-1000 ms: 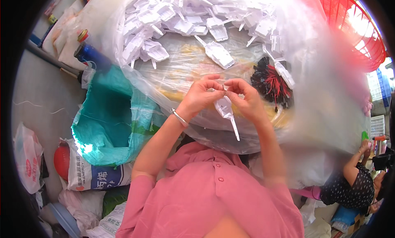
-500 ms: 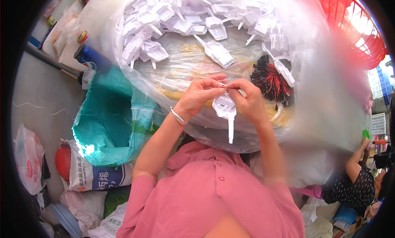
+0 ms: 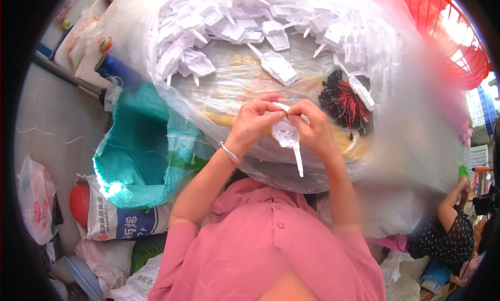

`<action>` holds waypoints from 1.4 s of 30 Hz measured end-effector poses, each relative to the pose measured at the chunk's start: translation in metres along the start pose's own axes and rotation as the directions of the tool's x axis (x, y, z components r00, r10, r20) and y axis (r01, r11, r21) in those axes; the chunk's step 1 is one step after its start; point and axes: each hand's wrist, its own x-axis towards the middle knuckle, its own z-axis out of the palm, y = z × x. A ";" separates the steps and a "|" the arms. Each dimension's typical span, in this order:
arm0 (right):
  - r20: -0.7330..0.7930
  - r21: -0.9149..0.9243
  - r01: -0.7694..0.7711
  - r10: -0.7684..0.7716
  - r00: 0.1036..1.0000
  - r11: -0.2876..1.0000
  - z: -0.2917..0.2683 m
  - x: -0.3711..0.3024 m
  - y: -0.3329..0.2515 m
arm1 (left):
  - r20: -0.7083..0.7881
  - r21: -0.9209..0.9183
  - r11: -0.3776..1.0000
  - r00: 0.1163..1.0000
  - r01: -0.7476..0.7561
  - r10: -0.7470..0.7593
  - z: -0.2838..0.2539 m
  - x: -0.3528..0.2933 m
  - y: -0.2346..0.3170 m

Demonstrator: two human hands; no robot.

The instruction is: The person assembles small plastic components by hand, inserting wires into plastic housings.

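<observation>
Both hands meet over the near edge of the plastic-covered work surface (image 3: 229, 87), at a white plastic shell (image 3: 285, 134) with a long narrow stem pointing toward me. My left hand (image 3: 257, 121) is closed on the shell's far end. My right hand (image 3: 312, 125) pinches beside it, fingertips touching the left ones; a small dark wire seems to sit between them, mostly hidden. A similar shell (image 3: 280, 66) lies alone beyond my hands. Right of it is a bundle of black and red wires (image 3: 344, 100), with another shell (image 3: 361, 92) resting against it.
White shells are heaped in a large pile (image 3: 229, 20) along the far side. A teal woven sack (image 3: 133, 150) gapes open at left, near a blue bottle (image 3: 115, 69). A red basket (image 3: 448, 35) stands far right. Another person (image 3: 442, 233) works at the right edge.
The held shell has tilted, its stem swinging slightly to the right. The fingertips have drawn closer together, and the small wire loop seen earlier is now mostly covered.
</observation>
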 end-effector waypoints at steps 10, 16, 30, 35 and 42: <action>0.004 0.087 -0.060 0.060 0.998 0.994 0.004 -0.005 -0.005 | -0.043 0.151 0.986 0.996 -0.073 0.080 0.003 -0.002 -0.003; -0.072 -0.321 0.116 -0.146 0.987 0.940 0.008 -0.005 -0.004 | -0.052 0.151 0.987 0.997 -0.046 0.055 0.005 -0.003 0.002; -0.133 -0.266 0.153 -0.193 0.972 0.952 0.009 -0.002 -0.014 | 0.122 -0.480 0.812 0.942 0.332 -0.313 0.000 -0.001 0.002; -0.092 -0.437 0.190 -0.254 0.963 0.879 0.008 -0.003 -0.018 | 0.056 -0.315 0.921 0.974 0.228 -0.222 0.005 -0.003 0.010; 0.016 -0.475 0.113 -0.119 0.993 0.873 0.001 0.001 -0.023 | 0.170 0.738 0.529 0.874 -0.418 0.455 0.009 -0.003 0.027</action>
